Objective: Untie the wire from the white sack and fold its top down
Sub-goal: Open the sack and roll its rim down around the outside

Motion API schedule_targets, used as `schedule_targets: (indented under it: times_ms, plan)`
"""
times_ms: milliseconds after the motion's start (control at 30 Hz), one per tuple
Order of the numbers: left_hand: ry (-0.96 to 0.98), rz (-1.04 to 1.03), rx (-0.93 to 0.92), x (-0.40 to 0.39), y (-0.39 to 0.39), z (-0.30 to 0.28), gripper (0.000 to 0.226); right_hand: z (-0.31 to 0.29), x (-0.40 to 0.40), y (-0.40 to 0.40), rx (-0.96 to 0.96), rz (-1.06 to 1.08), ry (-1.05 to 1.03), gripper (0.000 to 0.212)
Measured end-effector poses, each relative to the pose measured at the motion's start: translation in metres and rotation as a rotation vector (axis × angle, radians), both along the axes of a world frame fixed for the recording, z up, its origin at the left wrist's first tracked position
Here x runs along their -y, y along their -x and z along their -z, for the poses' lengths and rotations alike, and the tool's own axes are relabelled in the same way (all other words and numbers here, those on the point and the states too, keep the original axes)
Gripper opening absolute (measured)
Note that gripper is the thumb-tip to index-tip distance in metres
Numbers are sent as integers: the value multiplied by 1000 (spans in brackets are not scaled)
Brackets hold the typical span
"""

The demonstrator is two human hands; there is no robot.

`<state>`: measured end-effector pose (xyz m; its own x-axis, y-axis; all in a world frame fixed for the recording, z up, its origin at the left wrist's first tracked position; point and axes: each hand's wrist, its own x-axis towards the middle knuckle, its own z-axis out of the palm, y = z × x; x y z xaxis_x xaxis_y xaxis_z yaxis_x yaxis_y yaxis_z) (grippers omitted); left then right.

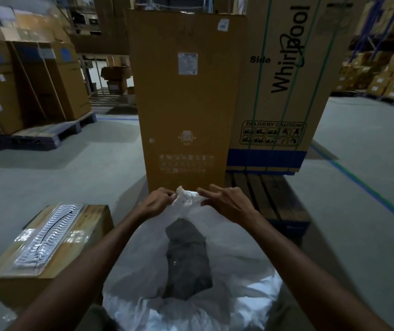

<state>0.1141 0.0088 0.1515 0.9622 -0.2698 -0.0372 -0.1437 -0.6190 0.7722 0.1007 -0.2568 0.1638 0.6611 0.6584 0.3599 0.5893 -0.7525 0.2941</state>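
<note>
The tall brown box stands on the floor right behind our work, and the small box with shiny tape sits on the floor to our left. The white sack stands on the floor between our arms, full and round, with something dark showing through it. Our left hand pinches the bunched top of the sack. Our right hand touches that top with its fingers mostly straight, holding nothing that we can see. The wire is too small for us to see. If we tug hard, we think the thin sack could rip. If the left hand lets go, the top could flop and hide the wire.
</note>
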Motion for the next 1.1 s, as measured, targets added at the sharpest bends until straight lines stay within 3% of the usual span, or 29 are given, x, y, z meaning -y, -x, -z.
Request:
schedule_targets:
  times_ms: [100, 167, 267, 333, 400, 500, 600, 667, 700, 767, 833, 967, 1033, 1100]
  plan:
    - [62, 10, -106, 1, -5, 4, 37, 18, -1, -3, 42, -17, -87, 20]
    - [34, -7, -56, 6, -4, 3, 40, 21, -7, -4, -99, 51, -221, 19]
    - [-135, -70, 171, 18, 7, 4, 54, 10, -18, -1, -717, 123, -682, 30]
    - [-245, 20, 406, 29, 18, 1, 57, -2, -24, 2, -945, 120, -934, 39]
    - [-314, 166, 492, 38, 21, 2, 48, -8, -29, 0, -1139, 173, -1071, 42]
    - [-190, 213, 457, 39, 17, 11, 32, -5, -25, -4, -1433, 359, -1264, 47]
    - [-93, 306, 292, 41, 21, 16, 43, 0, -15, -2, -1514, 418, -1227, 43]
    - [-162, 343, 210, 46, 23, 16, 28, 4, -12, -1, -1560, 403, -1246, 42]
    - [-209, 331, 185, 47, 21, 16, 17, 5, -11, 0, -1546, 390, -1236, 45]
    - [-243, 262, 140, 45, 16, 20, 21, 8, -13, -1, -1343, 344, -1010, 58]
    - [-229, 176, 70, 39, 10, 27, 27, 6, -16, 6, -1008, 315, -657, 64]
    - [-133, 13, -120, 34, -3, 32, 45, 6, -14, 32, -327, 215, -42, 48]
    - [-111, 6, -215, 34, -7, 31, 49, 11, -12, 37, -190, 129, 10, 29]
    - [-29, 26, -286, 35, -4, 27, 65, 16, -13, 38, -323, 133, -154, 20]
